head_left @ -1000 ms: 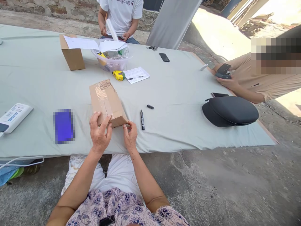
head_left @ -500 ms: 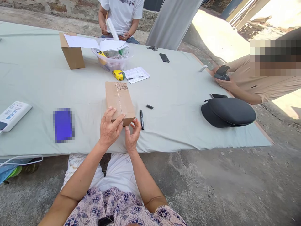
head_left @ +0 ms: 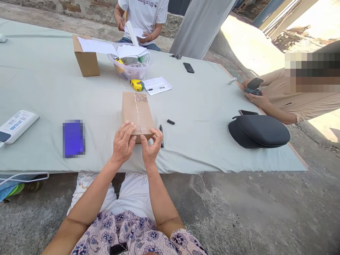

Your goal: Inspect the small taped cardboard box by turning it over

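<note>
Cardboard box (head_left: 137, 112) now squared lengthwise at the near edge of the surface (head_left: 53, 92), both hands closer: left hand (head_left: 122, 143) pressing the near end, right hand (head_left: 150, 148) pinching its near-right corner beside the marker (head_left: 161, 135).

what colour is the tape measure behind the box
Yellow with some green and black; the tape measure shows best in the head view, beyond the cardboard box.

Cardboard box (head_left: 137, 112): plain brown, clear tape strip along the top, dark scribbled marking at the far end. Cloth (head_left: 53, 95): pale grey-green, unpatterned. Marker (head_left: 161, 134) and its cap (head_left: 170, 122): black. Tape measure (head_left: 137, 85): yellow with what appears to be green trim. Case (head_left: 259, 130): black. Wearer's garment: purple floral print on pale ground
</note>
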The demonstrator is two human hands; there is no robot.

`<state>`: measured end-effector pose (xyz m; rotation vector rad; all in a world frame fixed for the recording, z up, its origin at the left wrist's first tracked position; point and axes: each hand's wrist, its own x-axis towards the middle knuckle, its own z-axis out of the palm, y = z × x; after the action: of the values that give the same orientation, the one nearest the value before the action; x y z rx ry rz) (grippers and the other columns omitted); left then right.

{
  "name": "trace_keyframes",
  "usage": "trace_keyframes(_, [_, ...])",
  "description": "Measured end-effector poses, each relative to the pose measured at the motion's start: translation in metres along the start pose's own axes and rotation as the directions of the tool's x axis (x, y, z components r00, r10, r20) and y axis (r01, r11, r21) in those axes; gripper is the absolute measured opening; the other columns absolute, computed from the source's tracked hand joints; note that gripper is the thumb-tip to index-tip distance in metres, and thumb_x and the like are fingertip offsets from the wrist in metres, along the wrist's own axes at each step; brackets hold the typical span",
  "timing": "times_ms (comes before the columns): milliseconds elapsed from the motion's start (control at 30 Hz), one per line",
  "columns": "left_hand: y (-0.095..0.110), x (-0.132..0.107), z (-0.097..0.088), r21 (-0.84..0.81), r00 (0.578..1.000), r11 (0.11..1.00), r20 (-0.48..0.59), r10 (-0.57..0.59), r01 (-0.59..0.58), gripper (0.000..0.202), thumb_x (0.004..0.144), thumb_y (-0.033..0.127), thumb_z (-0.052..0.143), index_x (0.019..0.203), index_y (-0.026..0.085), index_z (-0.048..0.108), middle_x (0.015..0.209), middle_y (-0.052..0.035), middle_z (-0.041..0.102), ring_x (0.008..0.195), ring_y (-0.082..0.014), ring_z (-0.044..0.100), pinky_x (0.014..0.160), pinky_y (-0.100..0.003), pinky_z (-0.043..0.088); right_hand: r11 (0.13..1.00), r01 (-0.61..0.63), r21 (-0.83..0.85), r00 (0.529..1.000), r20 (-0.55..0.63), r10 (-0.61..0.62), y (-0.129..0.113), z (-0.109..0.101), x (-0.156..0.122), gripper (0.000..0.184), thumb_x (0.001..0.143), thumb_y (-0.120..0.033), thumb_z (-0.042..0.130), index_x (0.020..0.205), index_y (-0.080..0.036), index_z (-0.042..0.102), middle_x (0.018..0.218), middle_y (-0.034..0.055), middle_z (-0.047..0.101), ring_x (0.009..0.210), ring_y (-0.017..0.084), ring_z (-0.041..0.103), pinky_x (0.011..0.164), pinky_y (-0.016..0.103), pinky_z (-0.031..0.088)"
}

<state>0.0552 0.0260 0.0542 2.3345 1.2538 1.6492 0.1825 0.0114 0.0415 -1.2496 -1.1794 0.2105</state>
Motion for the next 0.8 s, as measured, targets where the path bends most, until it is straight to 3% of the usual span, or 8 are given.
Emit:
trace_keyframes(133, [-0.001, 0.002, 0.0, -0.058, 0.998, 0.996, -0.03, -0.063, 0.061, 0.026, 0.102, 0.029, 0.048, 0.122, 0.018, 0.062, 0.125, -0.0119, 0.07, 0.135, -0.024, 0.056, 0.112, -0.047, 0.049, 0.999, 0.023, -0.026, 1.0, 0.013, -0.022, 0.005, 0.0, 0.005, 0.037, 0.088, -0.054, 0.066, 0.109, -0.024, 0.054, 0.114, 0.0098, 0.057, 0.116, 0.024, 0.057, 0.086, 0.036, 0.053])
trace_keyframes(300, [-0.002, 0.003, 0.004, -0.072, 0.993, 0.994, -0.077, -0.084, 0.078, 0.025, 0.103, 0.029, 0.045, 0.109, 0.019, 0.067, 0.118, -0.0097, 0.073, 0.13, -0.0222, 0.06, 0.11, -0.046, 0.051, 0.999, 0.037, 0.01, 0.997, 0.064, -0.038, 0.013, -0.006, 0.009, 0.026, 0.096, -0.048, 0.055, 0.108, -0.025, 0.057, 0.112, 0.0091, 0.059, 0.115, 0.022, 0.058, 0.087, 0.037, 0.054])
trace_keyframes(467, [-0.003, 0.002, 0.004, -0.083, 0.994, 0.994, -0.071, -0.08, 0.074, 0.031, 0.105, 0.029, 0.039, 0.109, 0.02, 0.068, 0.118, -0.0094, 0.074, 0.13, -0.0207, 0.06, 0.109, -0.045, 0.051, 0.997, 0.068, 0.032, 0.997, 0.041, -0.07, 0.014, -0.01, 0.012, 0.023, 0.102, -0.038, 0.043, 0.104, -0.026, 0.062, 0.104, 0.0063, 0.063, 0.109, 0.019, 0.061, 0.096, 0.04, 0.052])
trace_keyframes(700, [-0.005, -0.001, 0.001, -0.111, 0.997, 0.993, -0.065, -0.047, 0.039, 0.03, 0.105, 0.023, 0.039, 0.111, 0.019, 0.068, 0.122, -0.0092, 0.073, 0.135, -0.0197, 0.056, 0.112, -0.043, 0.049, 0.995, 0.084, 0.047, 0.996, 0.027, -0.085, 0.017, -0.009, 0.012, 0.023, 0.102, -0.037, 0.043, 0.104, -0.026, 0.063, 0.103, 0.0053, 0.065, 0.108, 0.02, 0.062, 0.1, 0.042, 0.05])
trace_keyframes(800, [0.003, 0.004, -0.007, -0.137, 0.994, 0.985, 0.02, -0.104, 0.105, 0.031, 0.105, 0.026, 0.039, 0.116, 0.019, 0.067, 0.128, -0.0099, 0.07, 0.139, -0.0212, 0.053, 0.115, -0.045, 0.045, 0.996, 0.085, 0.025, 0.996, 0.023, -0.086, 0.018, -0.009, 0.013, 0.025, 0.102, -0.039, 0.042, 0.103, -0.025, 0.063, 0.102, 0.0055, 0.065, 0.107, 0.02, 0.062, 0.098, 0.042, 0.051])
